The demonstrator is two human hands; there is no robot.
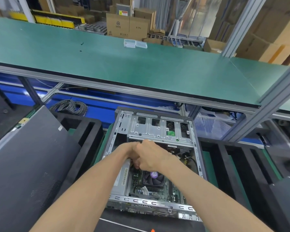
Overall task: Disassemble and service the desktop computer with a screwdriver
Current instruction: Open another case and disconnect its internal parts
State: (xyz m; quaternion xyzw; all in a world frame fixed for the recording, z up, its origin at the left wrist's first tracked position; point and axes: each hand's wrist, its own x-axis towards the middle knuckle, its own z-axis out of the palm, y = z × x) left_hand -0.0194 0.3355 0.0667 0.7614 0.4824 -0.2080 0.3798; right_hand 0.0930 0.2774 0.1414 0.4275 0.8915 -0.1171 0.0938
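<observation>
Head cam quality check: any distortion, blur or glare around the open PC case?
Head view: wide-angle bends the green bench edge and frame posts; lighting even and soft, no hard shadows; mild sheen on the drive cage; both hands sharp enough but overlapping; right edge smeared; background boxes soft.

Open computer case (157,158) sits dead centre on the bench, both hands inside it. CPU fan (153,177) lies at six o'clock from the right hand (151,157), drive cage (159,129) at twelve. Side panel (28,164) leans off at nine. Cable coil (70,107) at eleven, behind. Two plastic boxes (135,43) on the upper shelf (124,67), at twelve.
</observation>
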